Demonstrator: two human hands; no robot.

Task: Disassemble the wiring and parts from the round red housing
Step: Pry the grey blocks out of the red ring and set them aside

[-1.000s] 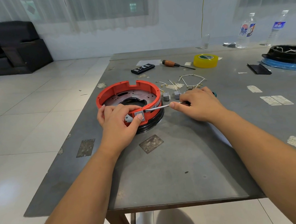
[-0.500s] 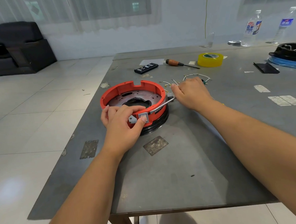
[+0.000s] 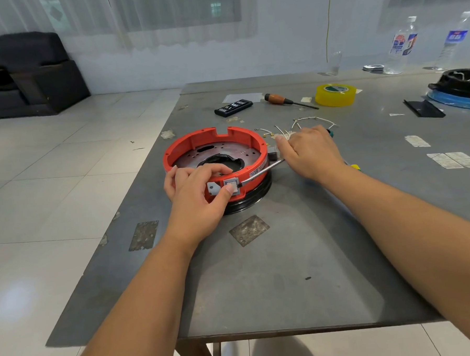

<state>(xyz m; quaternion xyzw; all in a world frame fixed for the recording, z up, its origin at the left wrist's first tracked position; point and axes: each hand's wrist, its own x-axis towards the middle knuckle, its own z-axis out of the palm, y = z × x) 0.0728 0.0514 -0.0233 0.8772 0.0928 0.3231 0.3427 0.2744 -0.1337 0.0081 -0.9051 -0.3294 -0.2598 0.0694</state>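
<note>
The round red housing [image 3: 188,142] sits on a black base on the grey table [image 3: 287,256], with a metal plate inside it. My left hand [image 3: 199,190] grips its near rim, thumb pressing beside a small grey square part [image 3: 231,183] on the outer wall. My right hand [image 3: 311,152] holds a screwdriver whose metal shaft [image 3: 260,172] runs along the housing's wall to that grey part. The tool's handle is mostly hidden under the hand. Removed white wires [image 3: 312,120] and small grey blocks [image 3: 272,152] lie just beyond the housing on the right.
A black bit case [image 3: 233,107], a wooden-handled screwdriver [image 3: 287,100] and a yellow tape roll [image 3: 335,94] lie at the back. A second black housing on a blue base [image 3: 457,87] stands far right, with two water bottles [image 3: 400,49] behind. The table's left edge is close to the housing.
My right hand has swung back and away from me, so the screwdriver shaft now lies angled along the housing wall. The left hand keeps its grip on the rim.
</note>
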